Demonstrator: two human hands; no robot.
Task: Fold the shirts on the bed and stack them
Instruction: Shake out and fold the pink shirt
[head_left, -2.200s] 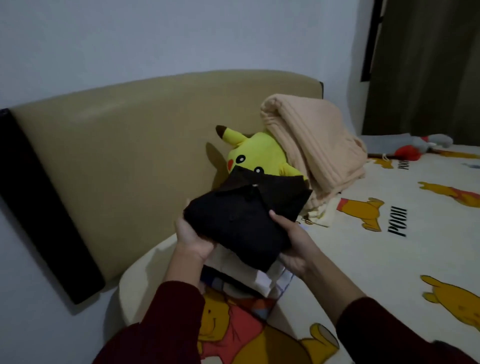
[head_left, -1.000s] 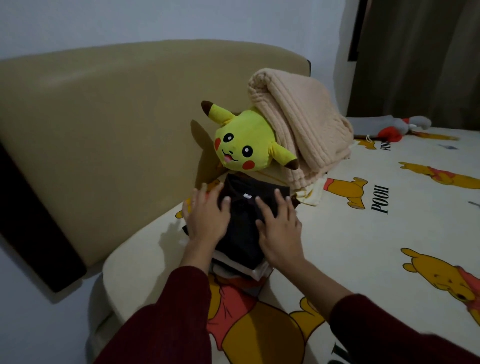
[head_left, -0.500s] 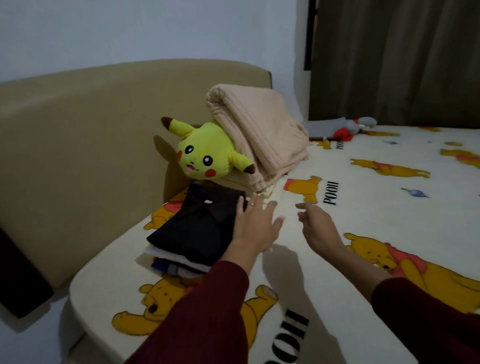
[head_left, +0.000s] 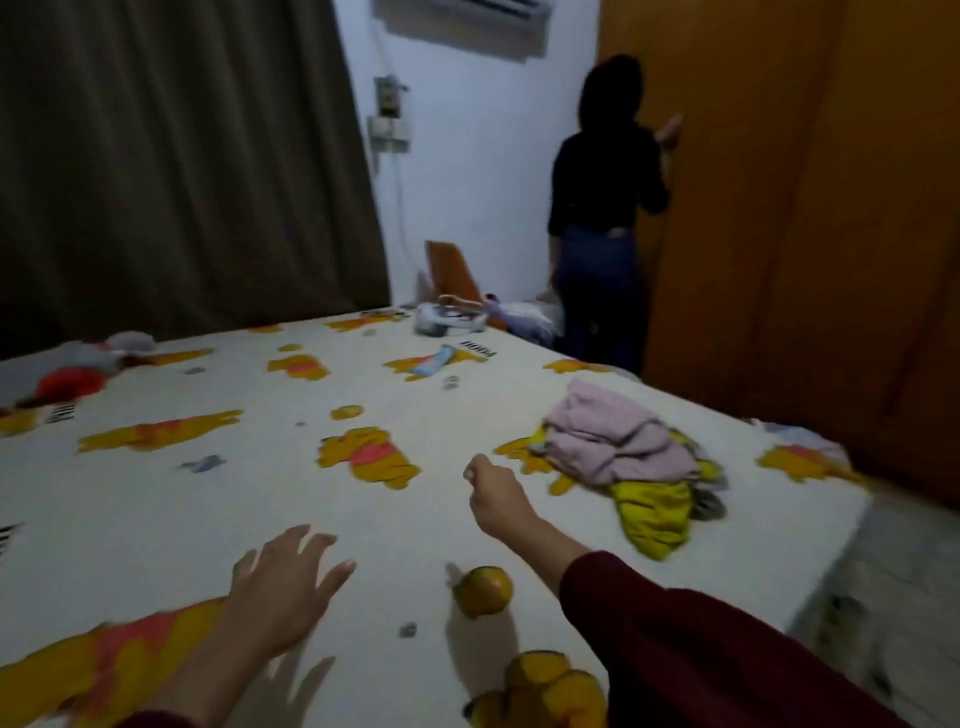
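Now both hands over the bed sheet, holding nothing. Left hand near and a little left of centre, fingers spread wide and straight, palm down, low above the sheet; whether touching it, cannot tell because of blur. Right hand further and to the right, fingers curled loosely into a soft fist, nothing inside as far as visible, dark red sleeve behind it.

Unfolded shirts lying in a loose heap on the right side of the bed, close to the right edge: a pale pink one on top, a yellow one under it and sticking out toward the near side, some grey cloth at the right of the heap. Heap to the right of the right hand and slightly further, near it but apart. Well apart from the left hand.

At the far left edge, a grey and red soft toy. At the far corner of the bed, a small white object, too blurred to name. Beyond the bed, another person in dark clothes, standing with the back turned at an orange wardrobe. Brown curtain at far left.
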